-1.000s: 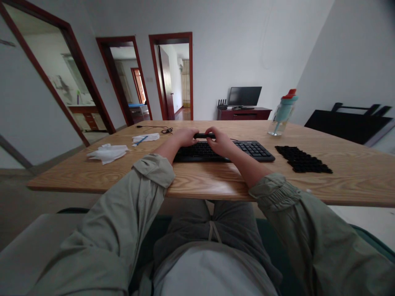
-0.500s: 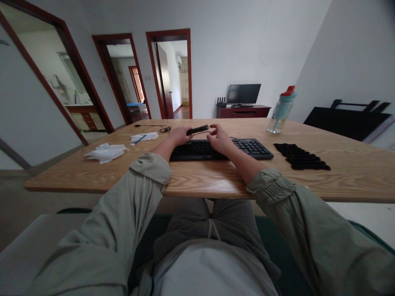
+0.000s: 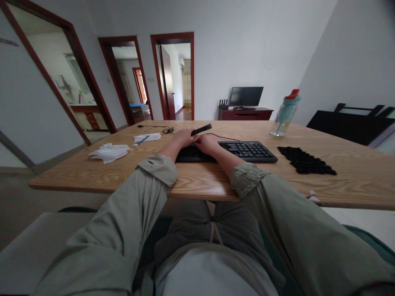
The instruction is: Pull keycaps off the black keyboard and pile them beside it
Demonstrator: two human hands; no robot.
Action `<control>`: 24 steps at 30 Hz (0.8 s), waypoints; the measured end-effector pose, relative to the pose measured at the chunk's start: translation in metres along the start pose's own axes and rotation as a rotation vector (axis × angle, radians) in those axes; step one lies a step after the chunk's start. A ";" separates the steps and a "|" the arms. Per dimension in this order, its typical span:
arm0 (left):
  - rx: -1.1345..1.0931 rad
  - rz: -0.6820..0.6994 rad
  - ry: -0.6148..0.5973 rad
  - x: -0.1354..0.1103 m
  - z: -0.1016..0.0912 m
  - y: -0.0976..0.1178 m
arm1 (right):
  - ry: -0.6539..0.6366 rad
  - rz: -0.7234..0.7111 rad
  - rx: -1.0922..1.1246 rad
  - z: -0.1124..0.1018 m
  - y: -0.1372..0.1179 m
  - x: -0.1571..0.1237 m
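A black keyboard lies on the wooden table in front of me, part of its left half covered by my hands. My left hand is closed around a slim black stick-like tool, which slants up to the right over the keyboard. Its exact kind does not show. Close beside it, my right hand rests low over the keyboard's left half with curled fingers. Whatever those fingers pinch, if anything, is hidden. To the right of the keyboard lies a flat patch of black keycaps.
A clear bottle with a red and teal lid stands at the back right. On the left are a crumpled tissue, a blue thin stick on another tissue, and a coiled black cable. A small white scrap sits at the front edge.
My right hand has moved left and down, from above the keyboard's middle to beside my left hand, and its fingers have curled in. The black tool now tilts up more steeply.
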State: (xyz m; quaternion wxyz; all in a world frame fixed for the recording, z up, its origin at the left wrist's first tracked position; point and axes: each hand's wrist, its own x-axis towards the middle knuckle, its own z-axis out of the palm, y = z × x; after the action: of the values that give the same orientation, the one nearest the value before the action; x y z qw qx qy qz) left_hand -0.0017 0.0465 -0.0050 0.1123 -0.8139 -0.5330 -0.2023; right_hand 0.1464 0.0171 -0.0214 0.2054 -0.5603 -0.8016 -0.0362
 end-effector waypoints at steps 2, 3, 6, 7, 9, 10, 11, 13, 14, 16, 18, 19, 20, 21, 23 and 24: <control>-0.001 -0.002 -0.001 0.000 0.001 0.000 | -0.003 0.009 0.017 0.003 0.003 0.004; -0.001 -0.001 0.001 0.000 0.001 0.001 | -0.007 0.015 0.029 0.004 0.004 0.004; -0.001 -0.001 0.005 0.001 0.004 0.002 | 0.008 0.037 0.017 0.005 0.007 0.004; 0.001 -0.006 0.008 0.002 0.005 0.002 | 0.024 0.037 -0.005 0.005 0.007 0.003; 0.005 -0.020 0.017 0.003 0.007 0.001 | 0.058 0.021 -0.051 0.004 0.006 0.003; 0.006 -0.025 0.024 0.003 0.008 0.000 | 0.072 0.011 -0.067 0.004 0.004 0.003; 0.005 -0.027 0.032 0.003 0.008 -0.001 | 0.079 0.000 -0.074 0.004 0.003 0.003; -0.002 -0.028 0.044 0.001 0.009 -0.002 | 0.086 -0.014 -0.072 0.004 0.002 0.004; -0.005 -0.030 0.049 0.000 0.009 -0.003 | 0.087 -0.017 -0.067 0.004 0.001 0.004; -0.006 -0.041 0.054 -0.002 0.008 -0.003 | 0.087 -0.009 -0.058 0.005 0.002 0.005; -0.002 -0.059 0.058 -0.005 0.007 -0.003 | 0.093 0.001 -0.049 0.006 0.003 0.004; -0.002 -0.068 0.059 -0.006 0.007 -0.004 | 0.095 0.008 -0.041 0.006 0.003 0.003; -0.007 -0.078 0.060 -0.007 0.007 -0.004 | 0.096 0.012 -0.033 0.006 0.004 0.002; -0.015 -0.086 0.061 -0.008 0.007 -0.004 | 0.097 0.008 -0.025 0.006 0.005 0.000; -0.040 -0.093 0.063 -0.008 0.007 -0.006 | 0.098 -0.039 -0.015 0.005 0.005 -0.004; -0.053 -0.091 0.065 -0.008 0.008 -0.008 | 0.100 -0.077 -0.014 0.004 0.005 -0.006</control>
State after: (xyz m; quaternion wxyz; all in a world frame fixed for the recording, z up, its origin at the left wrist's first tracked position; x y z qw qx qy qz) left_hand -0.0100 0.0456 -0.0158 0.0987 -0.7844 -0.5599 -0.2479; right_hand 0.1515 0.0155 -0.0284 0.2399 -0.5280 -0.8110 -0.0775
